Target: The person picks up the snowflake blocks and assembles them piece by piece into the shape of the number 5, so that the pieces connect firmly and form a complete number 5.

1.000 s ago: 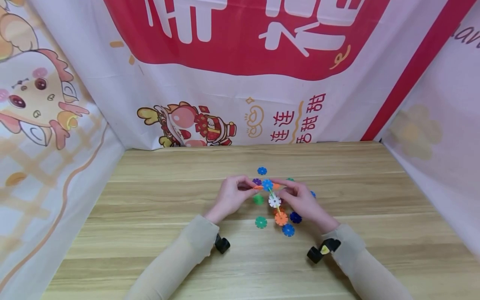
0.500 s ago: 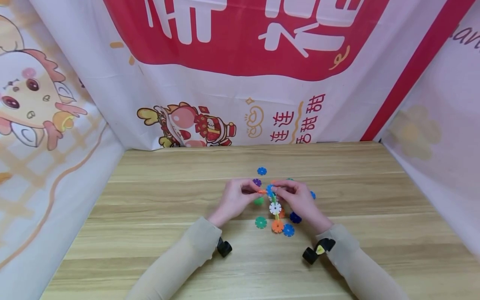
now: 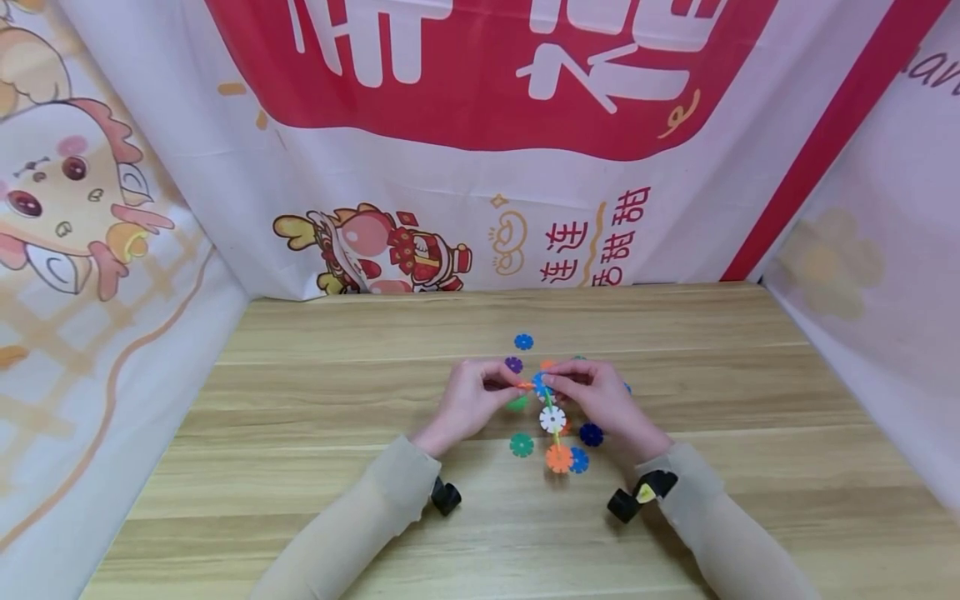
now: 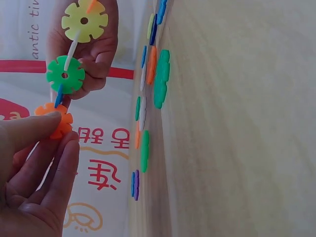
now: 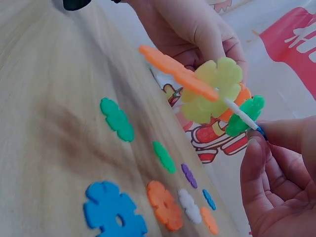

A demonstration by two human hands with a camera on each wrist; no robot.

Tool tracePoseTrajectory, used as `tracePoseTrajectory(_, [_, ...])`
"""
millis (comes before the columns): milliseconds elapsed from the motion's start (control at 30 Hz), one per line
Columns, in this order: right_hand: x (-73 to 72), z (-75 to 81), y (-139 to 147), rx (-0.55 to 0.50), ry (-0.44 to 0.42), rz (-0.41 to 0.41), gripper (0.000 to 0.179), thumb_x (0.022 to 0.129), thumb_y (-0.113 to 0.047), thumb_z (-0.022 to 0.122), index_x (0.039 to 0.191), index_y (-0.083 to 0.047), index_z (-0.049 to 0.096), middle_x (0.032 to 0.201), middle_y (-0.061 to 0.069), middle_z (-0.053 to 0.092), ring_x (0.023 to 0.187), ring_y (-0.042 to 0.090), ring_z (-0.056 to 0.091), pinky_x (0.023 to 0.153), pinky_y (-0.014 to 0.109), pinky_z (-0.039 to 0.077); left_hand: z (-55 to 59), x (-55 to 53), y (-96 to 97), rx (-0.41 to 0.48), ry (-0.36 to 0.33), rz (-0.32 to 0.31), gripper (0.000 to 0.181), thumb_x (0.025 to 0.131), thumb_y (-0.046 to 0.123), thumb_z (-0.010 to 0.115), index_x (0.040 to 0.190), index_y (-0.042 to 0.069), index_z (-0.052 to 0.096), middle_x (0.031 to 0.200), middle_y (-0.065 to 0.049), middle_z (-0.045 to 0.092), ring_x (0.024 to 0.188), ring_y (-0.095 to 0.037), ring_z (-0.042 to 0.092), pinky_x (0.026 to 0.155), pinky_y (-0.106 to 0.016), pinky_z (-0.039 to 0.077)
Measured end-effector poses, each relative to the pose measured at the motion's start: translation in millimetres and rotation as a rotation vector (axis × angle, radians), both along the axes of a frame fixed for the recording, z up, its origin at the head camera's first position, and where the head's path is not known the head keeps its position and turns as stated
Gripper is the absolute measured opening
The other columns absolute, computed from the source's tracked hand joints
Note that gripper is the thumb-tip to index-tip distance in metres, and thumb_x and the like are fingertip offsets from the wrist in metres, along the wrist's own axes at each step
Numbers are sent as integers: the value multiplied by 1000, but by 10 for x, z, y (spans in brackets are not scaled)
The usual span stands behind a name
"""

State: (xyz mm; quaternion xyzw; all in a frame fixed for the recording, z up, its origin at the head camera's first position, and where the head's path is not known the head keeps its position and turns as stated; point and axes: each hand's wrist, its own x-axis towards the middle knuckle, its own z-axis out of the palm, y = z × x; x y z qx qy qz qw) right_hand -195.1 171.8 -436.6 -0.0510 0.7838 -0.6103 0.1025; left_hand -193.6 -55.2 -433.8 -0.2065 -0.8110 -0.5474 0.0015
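Note:
A chain of slotted flower-shaped plastic discs hangs between my hands, above the table. My left hand (image 3: 474, 393) pinches an orange disc (image 4: 64, 127) between thumb and fingers. That disc meets the edge of a blue disc (image 3: 540, 382), which my right hand (image 3: 600, 398) pinches with thumb and fingers. How deep their slots engage, I cannot tell. From the blue disc the chain runs toward me through a green disc (image 4: 68, 81), a white disc (image 3: 552, 419) and a yellow disc (image 4: 94, 22), ending in another orange disc (image 3: 558, 458).
Loose discs lie on the wooden table (image 3: 315, 392) under and around the chain. Among them are a blue one (image 3: 523, 342), a purple one (image 3: 513, 365), a green one (image 3: 522, 445) and a dark blue one (image 3: 591, 434). A printed cloth (image 3: 450, 179) stands behind the table.
Both hands and the chain have come slightly nearer to me. My right thumb now lies on the blue disc. The chain's free orange end has swung lower in the view, overlapping a loose blue disc.

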Motion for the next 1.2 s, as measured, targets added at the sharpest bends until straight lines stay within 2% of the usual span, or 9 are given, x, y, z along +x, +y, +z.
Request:
tracePoseTrajectory(200, [0,26,-15,-7,17,6,23,98,-25,72,108,-4,74,99,9,73,84,22,67,75,31,59,15,21,0,1,57,-5,12,87,1,80,88,13,78,88,6,73,77,-10,67,70,-28,59])
tracePoseTrajectory(400, [-12,-5,-21,-16,18,4,20,98,-22,73,106,-5,74,97,9,72,81,21,67,73,30,59,24,44,11,14,85,-22,11,87,-1,80,87,9,77,89,-4,74,76,-11,66,69,-28,58])
tracePoseTrajectory(600, [-12,-7,8,-47,-11,12,20,98,-22,72,107,-4,74,101,11,72,83,23,67,75,32,59,13,14,5,5,60,-45,10,87,1,80,92,10,78,91,0,74,81,-10,68,73,-27,59])
tracePoseTrajectory(767, [-38,-18,57,-42,-2,11,24,99,-21,71,111,-1,73,100,11,72,83,23,67,79,37,59,12,-50,-57,-10,-16,-76,25,85,4,83,109,7,75,106,-6,74,94,-18,70,82,-28,58])
tracePoseTrajectory(833, [-50,-21,79,-38,-1,6,24,100,-20,69,113,0,73,100,11,72,84,24,67,80,40,59,-3,-94,-89,-47,-41,-80,32,84,5,84,115,5,73,112,-10,73,100,-22,69,86,-30,57])
tracePoseTrajectory(967, [-53,-19,115,-31,-17,-8,24,100,-20,69,114,-1,72,99,10,72,87,26,68,83,42,59,-45,-196,-124,-203,-65,-83,40,85,10,85,122,5,71,120,-9,71,105,-24,67,90,-33,55])
tracePoseTrajectory(1100, [-42,-8,125,-35,-32,-9,24,98,-23,72,113,-4,73,98,10,72,87,27,68,82,41,59,-72,-296,-99,-374,-108,-103,42,85,18,85,123,7,72,116,-3,71,101,-17,65,88,-32,54])
tracePoseTrajectory(1200, [-36,-5,124,-39,-34,-9,24,98,-24,73,112,-5,74,99,10,72,87,27,68,82,40,59,-66,-345,-47,-463,-142,-120,41,83,20,87,120,8,73,108,-1,70,95,-13,63,85,-30,53])
